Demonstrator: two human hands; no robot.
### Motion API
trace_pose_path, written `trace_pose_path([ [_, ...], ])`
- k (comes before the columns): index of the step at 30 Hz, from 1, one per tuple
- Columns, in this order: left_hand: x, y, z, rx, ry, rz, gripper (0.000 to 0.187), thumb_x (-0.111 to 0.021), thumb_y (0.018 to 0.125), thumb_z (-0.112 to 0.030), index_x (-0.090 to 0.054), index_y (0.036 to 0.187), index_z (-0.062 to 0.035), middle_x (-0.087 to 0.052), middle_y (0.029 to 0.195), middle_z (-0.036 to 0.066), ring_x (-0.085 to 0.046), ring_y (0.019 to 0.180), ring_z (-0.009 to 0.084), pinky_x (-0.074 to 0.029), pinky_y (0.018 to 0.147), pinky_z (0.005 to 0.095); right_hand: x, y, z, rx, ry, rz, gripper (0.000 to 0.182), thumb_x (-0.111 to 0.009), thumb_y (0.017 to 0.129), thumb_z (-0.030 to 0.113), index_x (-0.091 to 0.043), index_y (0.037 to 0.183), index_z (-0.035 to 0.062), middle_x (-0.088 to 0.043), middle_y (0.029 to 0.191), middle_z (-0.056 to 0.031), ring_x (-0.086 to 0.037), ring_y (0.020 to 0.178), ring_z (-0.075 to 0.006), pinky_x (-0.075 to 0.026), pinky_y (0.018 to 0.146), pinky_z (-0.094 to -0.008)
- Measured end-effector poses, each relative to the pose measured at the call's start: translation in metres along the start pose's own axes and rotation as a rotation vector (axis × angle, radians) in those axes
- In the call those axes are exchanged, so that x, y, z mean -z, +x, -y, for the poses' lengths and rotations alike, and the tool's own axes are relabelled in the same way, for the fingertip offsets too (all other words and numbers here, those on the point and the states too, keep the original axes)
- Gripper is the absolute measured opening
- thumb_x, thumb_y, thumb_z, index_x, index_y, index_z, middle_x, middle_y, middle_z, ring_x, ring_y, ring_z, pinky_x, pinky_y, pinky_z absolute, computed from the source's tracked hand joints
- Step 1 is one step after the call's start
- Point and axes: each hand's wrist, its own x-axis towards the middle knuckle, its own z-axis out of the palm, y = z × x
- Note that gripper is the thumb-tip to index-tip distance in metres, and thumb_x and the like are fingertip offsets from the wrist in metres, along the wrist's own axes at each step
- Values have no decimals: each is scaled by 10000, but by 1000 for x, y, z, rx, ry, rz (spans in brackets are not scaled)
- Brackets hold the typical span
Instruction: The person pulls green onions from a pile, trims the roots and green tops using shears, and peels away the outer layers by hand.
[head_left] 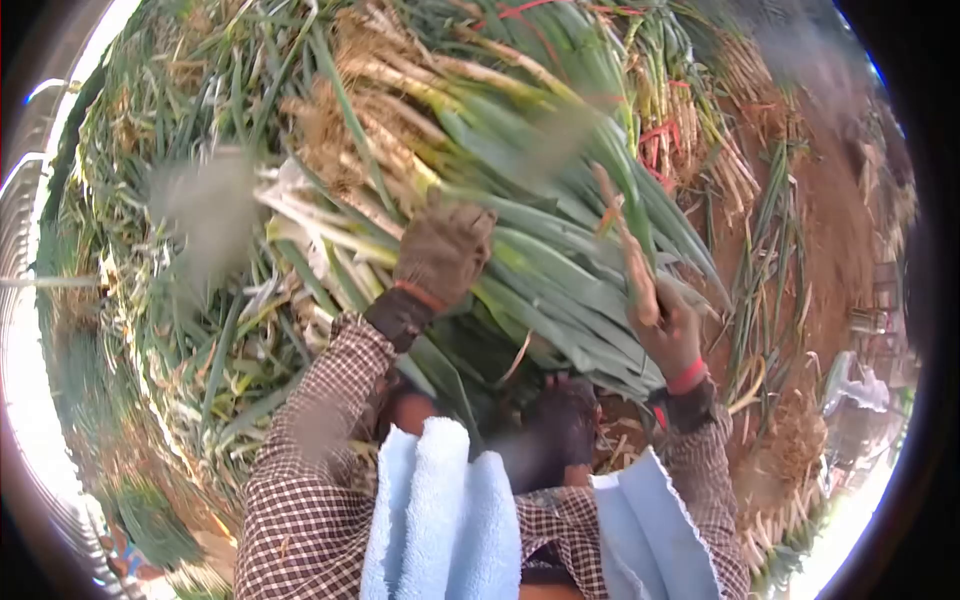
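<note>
My left hand [445,248], in a dark work glove, is closed around the stalks of some green onions [535,265], just where white turns to green. Their pale stems and roots point to the upper left, and the broad leaves fan out to the right. My right hand [668,325], also gloved, is beside the leaf tips with its fingers closed on a withered brown leaf [628,235] that sticks up from it. More green onions with tangled, soil-coloured roots [350,130] lie just beyond my left hand.
A large heap of loose green onions [215,330] spreads on the left. Bundles tied with red string [660,135] lie at the upper right, beside brown soil [835,220]. A light blue towel [440,510] hangs at my front. Blurry smudges cover parts of the view.
</note>
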Motion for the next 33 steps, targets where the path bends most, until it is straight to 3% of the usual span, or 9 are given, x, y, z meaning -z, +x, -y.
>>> trace_pose_path([
  [3,12,-20,-26,121,162,62,477,-587,901,-348,-567,1307,-98,-595,1212,103,-572,1098,300,-371,1072,525,-14,10,37,113,-137,65,419,-721,843,151,-632,1239,44,-679,915,-53,-627,790,-130,-500,733,-277],
  [7,16,-42,-54,417,38,483,604,-593,894,-387,-495,1438,-143,-491,1445,115,-435,1360,310,-288,1163,500,-15,3,46,130,-239,149,418,-763,818,220,-653,1204,104,-682,888,-72,-649,772,-150,-508,722,-299],
  [12,33,-13,-72,434,87,819,758,-645,873,-422,-359,1528,-170,-476,1465,106,-456,1365,295,-471,1026,455,-8,-23,48,169,-372,180,362,-792,761,302,-650,1053,142,-705,860,-109,-689,777,-336,-534,674,-405],
  [16,4,-19,-88,646,78,697,748,-652,882,-398,-359,1522,-146,-559,1362,137,-588,1211,340,-512,961,456,-3,-26,55,186,-493,276,334,-767,778,329,-651,1028,140,-699,870,-125,-676,778,-351,-523,667,-430],
  [23,-21,-54,-120,985,-653,602,776,-674,859,-417,-392,1472,-34,-681,1132,222,-666,1037,362,-521,914,435,-3,-20,43,252,-557,411,359,-752,776,359,-657,1047,143,-680,867,-135,-660,811,-361,-507,692,-453],
  [27,-75,-49,-105,1565,-926,227,588,-689,828,-499,-660,1132,4,-712,1069,225,-693,998,379,-536,876,447,-1,-11,52,193,-637,522,479,-777,761,320,-658,1184,131,-694,954,-159,-671,865,-371,-522,729,-433],
  [28,-76,-58,-106,1560,-1077,34,594,-703,811,-507,-655,1109,5,-710,1037,251,-703,960,382,-544,848,445,-3,-9,52,201,-652,521,476,-778,759,325,-660,1178,132,-695,951,-157,-671,861,-370,-522,726,-433],
  [31,-95,-45,-101,1604,-967,245,596,-755,780,-479,-653,1112,5,-707,1031,253,-705,954,368,-547,835,445,-11,-1,55,210,-694,521,462,-778,759,336,-663,1156,132,-695,936,-151,-672,848,-366,-521,717,-436],
  [33,-102,-45,-97,1608,-1085,151,538,-768,792,-396,-624,1133,-6,-693,1043,236,-694,938,335,-548,801,443,-24,9,61,208,-709,489,445,-774,762,340,-663,1137,129,-694,920,-148,-671,838,-364,-517,708,-441],
])
